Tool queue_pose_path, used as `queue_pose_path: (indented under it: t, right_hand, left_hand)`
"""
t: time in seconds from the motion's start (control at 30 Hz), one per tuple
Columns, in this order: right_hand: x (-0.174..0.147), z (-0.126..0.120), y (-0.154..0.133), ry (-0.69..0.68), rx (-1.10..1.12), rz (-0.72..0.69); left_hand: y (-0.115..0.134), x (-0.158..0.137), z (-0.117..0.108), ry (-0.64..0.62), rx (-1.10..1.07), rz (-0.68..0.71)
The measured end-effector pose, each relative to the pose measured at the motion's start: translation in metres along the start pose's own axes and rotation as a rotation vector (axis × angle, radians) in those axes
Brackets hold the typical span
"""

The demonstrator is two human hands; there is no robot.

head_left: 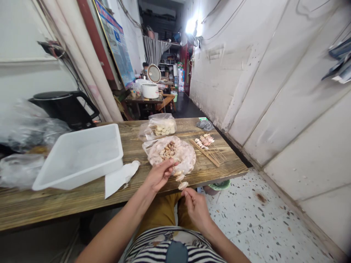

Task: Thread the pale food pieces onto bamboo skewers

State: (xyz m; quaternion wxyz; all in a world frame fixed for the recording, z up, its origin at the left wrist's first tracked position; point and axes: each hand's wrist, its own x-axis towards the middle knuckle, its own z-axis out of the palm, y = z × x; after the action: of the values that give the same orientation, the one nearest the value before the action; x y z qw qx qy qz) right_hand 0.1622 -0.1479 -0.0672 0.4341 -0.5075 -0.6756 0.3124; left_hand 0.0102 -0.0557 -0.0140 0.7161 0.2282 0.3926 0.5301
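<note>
Over the table's front edge, my right hand (196,206) is closed in a pinch on the lower end of a thin skewer that carries pale food pieces (182,185). My left hand (161,176) is closed too, thumb and fingertips together at the upper end of those pieces; what exactly it pinches is too small to make out. Just beyond the hands lies an open clear plastic bag (189,160) of pinkish pieces, with small brown pieces (168,150) on top. Right of the bag are a bundle of bare wooden skewers (210,157) and several loaded skewers (205,140).
A white plastic tub (82,171) stands on the wooden table (233,160) at left, beside white paper (120,177). Behind are a black kettle (63,109) and a bag of pale sliced food (164,127). A dark crumpled bag (205,125) lies far right; a green-rimmed bin (219,185) is below.
</note>
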Motion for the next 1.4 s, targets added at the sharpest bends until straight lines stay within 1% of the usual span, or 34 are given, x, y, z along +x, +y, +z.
queue_pose_path:
  t: [0.2,0.33,0.5,0.7,0.83,0.9,0.97,1.03,1.17,1.4]
  right_hand:
    - [0.0,0.003,0.0,0.016,-0.037,-0.021]
    - [0.0,0.004,0.0,-0.004,-0.034,-0.018]
    - [-0.001,0.006,0.0,0.012,-0.025,-0.014]
    - [0.007,0.002,-0.008,0.052,-0.044,-0.036]
    - [0.015,-0.005,-0.014,0.04,-0.054,-0.062]
    - [0.018,-0.006,-0.016,0.028,-0.031,-0.057]
    - [0.019,-0.006,-0.016,0.026,0.004,-0.045]
    - [0.02,-0.004,-0.016,0.036,0.029,-0.04]
    - [0.019,0.0,-0.015,0.052,0.032,-0.05]
    - [0.015,0.006,-0.019,0.071,-0.029,-0.058]
  left_hand:
    - [-0.004,-0.006,0.0,0.004,0.045,0.057]
    - [-0.005,-0.007,0.001,0.003,0.066,0.063]
    - [-0.005,-0.008,0.002,0.027,0.052,0.064]
    - [-0.013,-0.01,0.003,-0.057,0.106,0.04]
    - [-0.014,-0.01,-0.001,-0.1,0.106,0.019]
    - [-0.016,-0.011,-0.002,-0.112,0.065,0.041]
    - [-0.022,-0.013,-0.001,-0.099,0.046,0.095]
    - [-0.029,-0.016,0.001,-0.099,0.068,0.117]
    - [-0.037,-0.024,0.009,-0.109,0.066,0.083]
    - [-0.038,-0.037,0.028,-0.002,0.046,0.081]
